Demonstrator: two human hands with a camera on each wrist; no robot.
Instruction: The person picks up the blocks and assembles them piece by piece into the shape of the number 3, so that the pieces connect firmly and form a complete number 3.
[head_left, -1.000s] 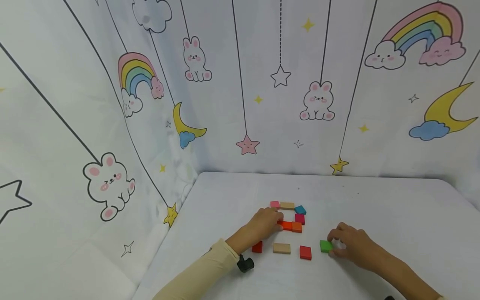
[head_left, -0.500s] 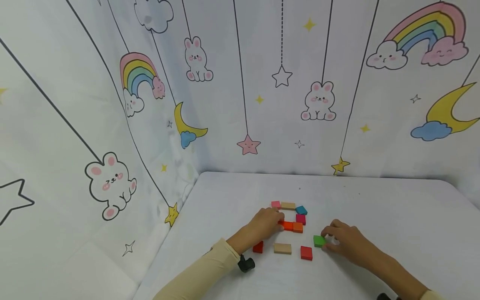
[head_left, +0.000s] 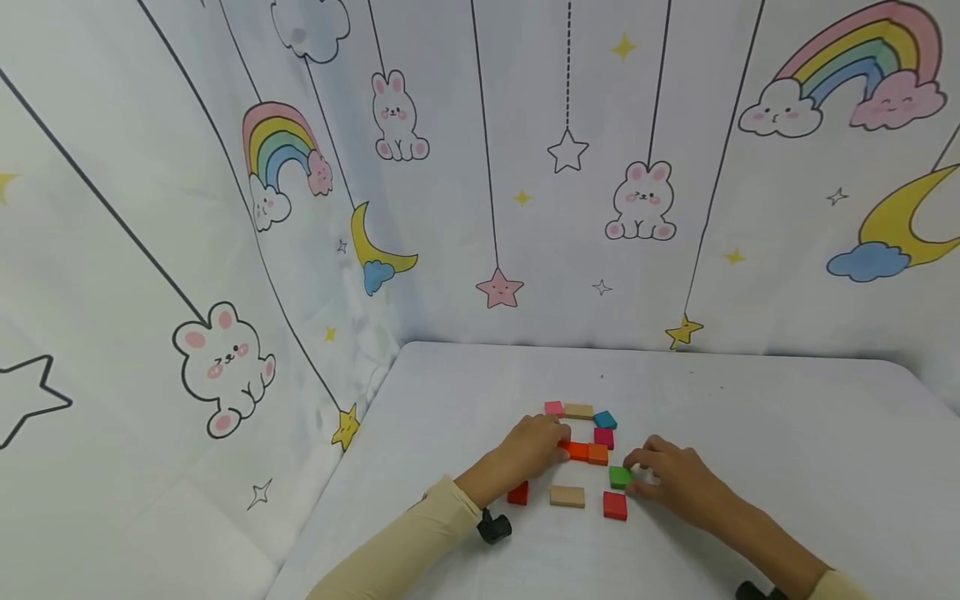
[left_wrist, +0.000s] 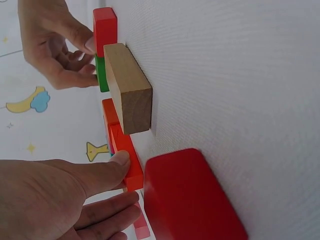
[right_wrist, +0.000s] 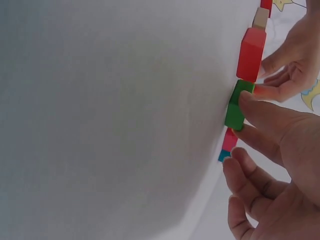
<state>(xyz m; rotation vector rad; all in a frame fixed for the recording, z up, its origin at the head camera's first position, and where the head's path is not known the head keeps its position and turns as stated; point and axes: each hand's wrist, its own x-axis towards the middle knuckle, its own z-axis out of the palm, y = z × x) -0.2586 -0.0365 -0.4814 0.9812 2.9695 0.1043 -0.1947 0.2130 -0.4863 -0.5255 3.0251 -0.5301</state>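
My right hand (head_left: 678, 482) pinches a green block (head_left: 619, 477) between thumb and finger, as the right wrist view also shows with the green block (right_wrist: 237, 107) under the thumb. The block is just right of and in front of an orange block (head_left: 597, 454). My left hand (head_left: 525, 454) holds a bright orange-red block (head_left: 576, 451) that lies against the orange one. In the left wrist view the left thumb presses the near side of the orange-red block (left_wrist: 128, 157); the far side is partly hidden. A red block (head_left: 615, 506) lies in front of the green one.
Behind lie a magenta block (head_left: 603, 437), a blue block (head_left: 605, 419), a tan block (head_left: 578, 411) and a pink block (head_left: 553, 408). Nearer are another tan block (head_left: 567, 497) and a red block (head_left: 517, 493) under the left wrist. A patterned cloth wall surrounds the white table (head_left: 787, 417).
My right hand has slid the green block left and slightly away from me, toward the orange block. My left hand has stayed in place on the orange-red block.
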